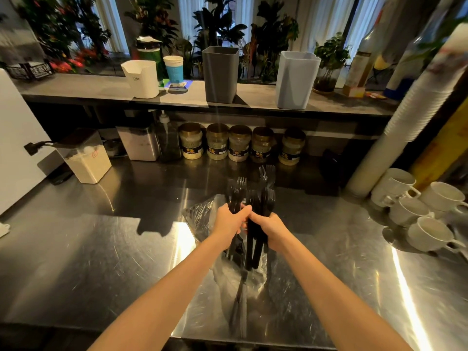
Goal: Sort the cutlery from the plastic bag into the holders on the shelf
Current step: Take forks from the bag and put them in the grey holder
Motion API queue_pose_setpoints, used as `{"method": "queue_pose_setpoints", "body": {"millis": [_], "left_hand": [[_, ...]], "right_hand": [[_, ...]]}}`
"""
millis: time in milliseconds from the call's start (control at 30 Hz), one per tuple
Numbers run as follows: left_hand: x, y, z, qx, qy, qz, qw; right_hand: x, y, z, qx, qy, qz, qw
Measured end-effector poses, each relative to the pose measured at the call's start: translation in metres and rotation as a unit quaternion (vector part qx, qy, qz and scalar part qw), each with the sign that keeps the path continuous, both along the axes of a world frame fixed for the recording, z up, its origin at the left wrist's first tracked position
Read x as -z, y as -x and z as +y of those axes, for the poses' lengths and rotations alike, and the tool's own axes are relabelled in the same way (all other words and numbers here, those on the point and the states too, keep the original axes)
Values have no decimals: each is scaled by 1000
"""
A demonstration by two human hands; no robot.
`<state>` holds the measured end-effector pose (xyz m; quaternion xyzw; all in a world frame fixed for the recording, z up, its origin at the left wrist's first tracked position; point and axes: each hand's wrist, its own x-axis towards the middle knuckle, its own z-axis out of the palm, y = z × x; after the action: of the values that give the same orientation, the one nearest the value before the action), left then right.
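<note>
While both hands work low over the counter [88,249], the head view shows the left hand [229,220] and right hand [272,230] each with a clenched grip on black cutlery [257,206], tines up, apparently splitting one bundle by kind. Beneath them lies the plastic bag [200,216], more pieces inside. On the shelf [76,87] stand the grey holder [220,74], pale blue holder [296,79] and white holder [141,78], well apart from the hands.

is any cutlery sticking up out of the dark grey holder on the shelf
No, nothing rises above the rim of the dark grey holder; the left hand and right hand grip the black forks.
</note>
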<state>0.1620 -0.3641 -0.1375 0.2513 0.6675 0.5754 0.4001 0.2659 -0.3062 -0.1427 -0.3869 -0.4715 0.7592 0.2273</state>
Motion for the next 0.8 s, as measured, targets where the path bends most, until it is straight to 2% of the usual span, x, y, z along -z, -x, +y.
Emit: {"method": "queue_pose_setpoints", "body": {"millis": [100, 200, 333, 433, 500, 633, 733, 800], "left_hand": [[-2, 0, 0, -16, 18, -38, 999], [-1, 5, 1, -30, 74, -65, 995], [1, 13, 1, -6, 105, -132, 986], [3, 16, 1, -21, 80, -152, 985], [5, 19, 4, -70, 53, -175, 981], [1, 26, 5, -141, 7, -228, 963], [-3, 28, 5, -159, -1, -208, 965], [-2, 27, 6, -138, 0, -192, 972]], "right_hand": [[2, -1, -1, -4, -8, -27, 1000], [3, -3, -2, -24, -11, -43, 999], [3, -1, -5, -35, -9, -42, 998], [1, 3, -5, -19, -1, -37, 999], [0, 4, -4, 3, -1, -46, 999], [-5, 4, 2, 16, 31, -9, 999], [-9, 4, 4, 6, 34, -12, 999], [-9, 5, 5, -1, 19, -14, 1000]]}}
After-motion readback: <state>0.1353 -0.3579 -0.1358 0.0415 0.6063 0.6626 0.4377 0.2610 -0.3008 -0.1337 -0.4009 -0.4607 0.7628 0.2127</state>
